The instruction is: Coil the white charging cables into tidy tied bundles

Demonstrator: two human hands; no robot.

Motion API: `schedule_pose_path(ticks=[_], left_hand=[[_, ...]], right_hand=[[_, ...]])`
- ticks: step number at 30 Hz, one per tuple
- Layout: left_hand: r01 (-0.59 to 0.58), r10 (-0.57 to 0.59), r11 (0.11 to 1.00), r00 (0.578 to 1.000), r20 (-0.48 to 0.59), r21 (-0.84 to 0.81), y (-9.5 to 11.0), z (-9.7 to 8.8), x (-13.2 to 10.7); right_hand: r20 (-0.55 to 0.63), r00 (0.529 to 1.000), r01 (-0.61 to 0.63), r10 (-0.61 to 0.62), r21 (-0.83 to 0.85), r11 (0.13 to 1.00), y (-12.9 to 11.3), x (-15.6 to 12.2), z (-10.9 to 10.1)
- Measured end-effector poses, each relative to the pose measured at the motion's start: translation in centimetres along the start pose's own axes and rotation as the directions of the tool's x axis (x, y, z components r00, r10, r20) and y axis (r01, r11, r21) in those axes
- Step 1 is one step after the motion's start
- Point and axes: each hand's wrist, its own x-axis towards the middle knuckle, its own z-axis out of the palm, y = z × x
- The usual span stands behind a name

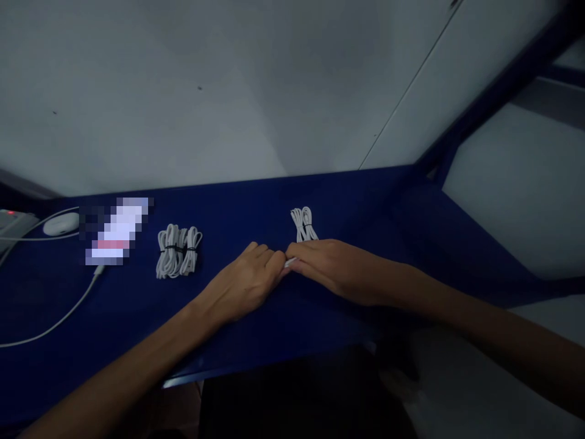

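The blue table (242, 213) is running wide, its back edge meeting the pale wall panel (219, 103) and its front edge passing nearer the body, rising slightly rightward. The 2 hands are working between these edges, with blue surface stretching beyond the right hand (329, 262) toward the dark blue frame (484, 97). Leftward, a strip of surface is separating the left hand (249, 277) from the black-tied white cables (178, 251), with the lit phone (116, 235) lying farther left.

The white strand (290, 262) is sitting between the hands, its short visible part slanting up to the right; its ends are hiding in the grip. The left fingers are curling together, pinching it; the right thumb and fingers are clamping its other side. 1 tied bundle (305, 222) is lying just beyond the right hand, its long axis running front to back, loops pointing toward the wall panel.
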Motion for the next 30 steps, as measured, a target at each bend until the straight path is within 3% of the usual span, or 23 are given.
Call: schedule_pose_path(ticks=[3,5,9,12,15,30], left_hand=[[0.093,-0.083,0.97,0.995,0.055,-0.224,0.5,-0.6,0.1],[0.23,-0.171,0.894,0.969,0.181,-0.385,1.0,-1.2,0.3],[0.478,-0.276,0.63,0.874,0.399,-0.612,1.7,-2.2,0.4],[0.512,-0.29,0.489,0.859,0.421,-0.707,2.0,-2.6,0.5],[0.534,-0.309,0.422,0.845,0.437,-0.733,2.0,-2.7,0.6],[0.468,-0.288,0.689,0.878,0.383,-0.554,0.5,-3.1,0.6]], right_hand=[[-0.055,0.995,0.054,-0.08,-0.365,0.929,0.5,-0.5,1.0],[-0.051,0.99,0.083,-0.128,-0.521,0.85,1.1,-0.8,1.5],[-0.008,0.972,0.184,-0.235,-0.596,0.782,2.0,-0.7,1.7],[-0.012,0.946,0.242,-0.324,-0.639,0.73,2.3,-0.3,1.4],[-0.033,0.913,0.263,-0.408,-0.717,0.646,2.3,0.2,1.0],[0.057,0.931,0.277,-0.361,-0.755,0.595,2.8,2.4,-1.0]])
